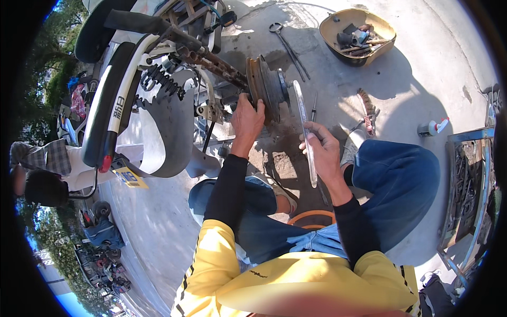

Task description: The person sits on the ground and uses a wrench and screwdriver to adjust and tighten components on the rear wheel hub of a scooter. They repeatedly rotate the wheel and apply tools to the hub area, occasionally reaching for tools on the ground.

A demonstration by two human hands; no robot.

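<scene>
A bare, rusty wheel rim with a grey hub sits at the end of the scooter's rear swingarm. My left hand is closed on the rim's near left edge, with the thumb towards the hub and some fingertips hidden behind the metal. In my right hand is a long, flat, shiny tyre lever, gripped between thumb and fingers below its middle. The lever stands nearly upright in the picture, just right of the rim and apart from it.
The scooter's bodywork fills the left, with a person beyond it. Tongs, a screwdriver and a brush-like tool lie on the concrete. A tub of tools, a bottle and a metal rack are to the right.
</scene>
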